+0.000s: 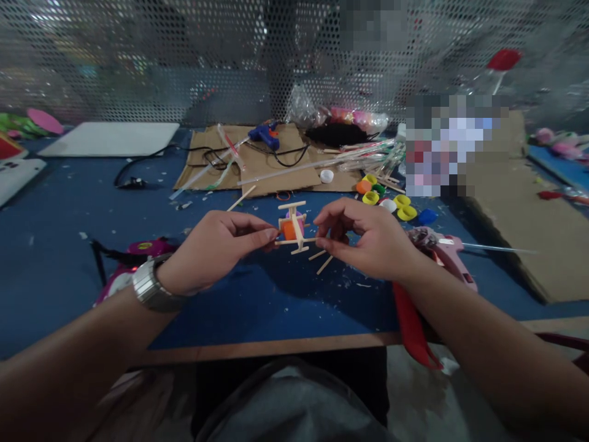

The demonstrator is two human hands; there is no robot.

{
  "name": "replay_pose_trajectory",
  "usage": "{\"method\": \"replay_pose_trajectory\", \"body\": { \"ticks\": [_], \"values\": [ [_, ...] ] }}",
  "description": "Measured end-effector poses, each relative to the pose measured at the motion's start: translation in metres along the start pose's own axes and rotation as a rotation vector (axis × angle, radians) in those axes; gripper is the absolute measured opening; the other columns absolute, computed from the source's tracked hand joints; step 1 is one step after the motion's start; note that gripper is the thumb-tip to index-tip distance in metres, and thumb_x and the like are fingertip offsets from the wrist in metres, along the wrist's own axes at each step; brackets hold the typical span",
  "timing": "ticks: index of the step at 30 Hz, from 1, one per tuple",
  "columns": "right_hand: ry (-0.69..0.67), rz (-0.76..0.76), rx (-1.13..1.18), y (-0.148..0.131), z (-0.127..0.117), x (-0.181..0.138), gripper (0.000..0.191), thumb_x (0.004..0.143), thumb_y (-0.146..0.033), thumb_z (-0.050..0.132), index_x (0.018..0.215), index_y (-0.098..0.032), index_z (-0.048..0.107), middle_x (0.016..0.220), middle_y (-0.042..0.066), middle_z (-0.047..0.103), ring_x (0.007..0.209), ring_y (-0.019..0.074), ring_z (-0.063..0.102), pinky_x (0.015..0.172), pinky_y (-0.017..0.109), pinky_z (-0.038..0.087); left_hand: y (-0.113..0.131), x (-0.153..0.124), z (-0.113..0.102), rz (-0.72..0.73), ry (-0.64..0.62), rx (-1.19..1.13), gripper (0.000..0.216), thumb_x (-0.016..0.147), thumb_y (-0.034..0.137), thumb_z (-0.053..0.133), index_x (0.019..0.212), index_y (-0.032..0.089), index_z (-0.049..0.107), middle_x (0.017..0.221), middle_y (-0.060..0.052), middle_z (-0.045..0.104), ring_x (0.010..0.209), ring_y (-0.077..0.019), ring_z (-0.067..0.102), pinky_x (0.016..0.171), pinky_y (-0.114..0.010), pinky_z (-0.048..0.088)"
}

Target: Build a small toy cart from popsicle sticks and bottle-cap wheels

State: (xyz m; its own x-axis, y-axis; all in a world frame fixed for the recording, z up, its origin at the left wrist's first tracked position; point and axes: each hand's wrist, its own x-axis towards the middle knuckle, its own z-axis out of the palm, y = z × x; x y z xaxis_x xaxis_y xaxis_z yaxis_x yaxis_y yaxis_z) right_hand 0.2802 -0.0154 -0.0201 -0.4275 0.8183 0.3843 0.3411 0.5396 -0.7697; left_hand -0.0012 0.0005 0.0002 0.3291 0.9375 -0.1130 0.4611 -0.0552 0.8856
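Above the front of the blue table, a small model of pale wooden sticks [297, 226] hangs between my two hands. An orange bottle cap [289, 231] is set in its frame, with a purple piece behind it, partly hidden. My left hand [225, 245] pinches the model's left side between thumb and fingers; a metal watch [151, 285] is on that wrist. Thumb and fingertips of my right hand [363, 238] close on the right end of a crosswise stick. Loose wooden sticks [325, 264] lie on the table below, near my right fingers.
A pink glue gun [455, 261] lies beside my right wrist, and a magenta device [147, 247] is behind my left wrist. Farther back are bottle caps [370, 197], cardboard [285, 175] with a blue glue gun [265, 134], and bundled sticks. Perforated metal [221, 80] stands behind.
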Motion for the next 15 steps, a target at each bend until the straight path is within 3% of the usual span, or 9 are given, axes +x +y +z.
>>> {"method": "replay_pose_trajectory", "body": {
  "ticks": [3, 8, 15],
  "values": [
    [0.001, -0.016, -0.035, -0.0011, 0.0001, -0.0001, 0.026, 0.091, -0.012, 0.078, 0.114, -0.022, 0.071, 0.09, -0.001, 0.077, 0.067, 0.0104, 0.065, 0.066, 0.023, 0.054, -0.0027, -0.0008, 0.0001, -0.029, -0.034, -0.061, 0.025, 0.089, 0.046, 0.084, 0.088, 0.021, 0.088, 0.079, -0.005, 0.084, 0.062, -0.0109, 0.062, 0.056, -0.019, 0.045],
    [0.027, -0.046, -0.091, -0.0045, -0.001, -0.001, 0.028, 0.09, -0.011, 0.078, 0.115, -0.022, 0.072, 0.091, -0.001, 0.078, 0.07, 0.0106, 0.066, 0.068, 0.023, 0.055, -0.0048, -0.0009, 0.0021, -0.118, -0.075, -0.198, 0.028, 0.088, 0.047, 0.087, 0.09, 0.019, 0.087, 0.079, -0.009, 0.085, 0.063, -0.0132, 0.068, 0.053, -0.019, 0.045],
    [0.031, -0.064, -0.144, -0.0067, -0.0016, -0.0009, 0.025, 0.092, -0.014, 0.079, 0.115, -0.022, 0.072, 0.092, 0.0, 0.078, 0.068, 0.0121, 0.067, 0.065, 0.025, 0.055, -0.0029, -0.0013, 0.0058, -0.125, -0.066, -0.264, 0.025, 0.084, 0.043, 0.092, 0.091, 0.019, 0.088, 0.078, -0.01, 0.085, 0.061, -0.0132, 0.07, 0.05, -0.018, 0.045]
  ]
}}
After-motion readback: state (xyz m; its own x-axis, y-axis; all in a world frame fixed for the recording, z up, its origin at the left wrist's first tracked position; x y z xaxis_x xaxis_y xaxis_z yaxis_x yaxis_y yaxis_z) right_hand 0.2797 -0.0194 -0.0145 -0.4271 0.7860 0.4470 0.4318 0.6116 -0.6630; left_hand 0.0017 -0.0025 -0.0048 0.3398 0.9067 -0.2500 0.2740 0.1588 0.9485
